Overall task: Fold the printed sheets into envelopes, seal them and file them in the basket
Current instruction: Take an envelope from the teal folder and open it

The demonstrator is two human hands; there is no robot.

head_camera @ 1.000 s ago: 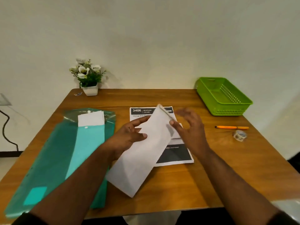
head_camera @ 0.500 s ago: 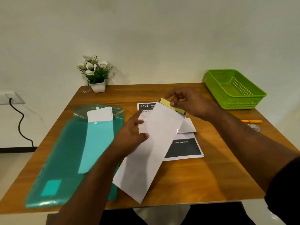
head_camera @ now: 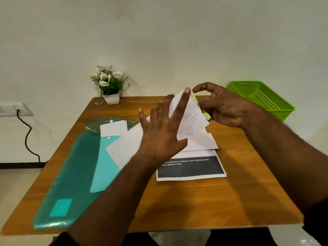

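Observation:
A long white envelope is lifted above the table's middle, its flap end up. My left hand lies spread against its front, the index finger reaching the top edge. My right hand pinches the yellow strip on the flap at the upper right. Under them a folded printed sheet with a dark band lies on the wooden table. The green basket stands at the far right corner and shows nothing inside.
A green plastic folder with white paper and a teal sheet in it covers the table's left side. A small potted flower stands at the back edge. A wall socket with a black cable is on the left.
The envelope has been raised and tilted more upright. My left hand has slid up its front and spread flat. My right hand has moved to the flap's right edge. The view has shifted leftward.

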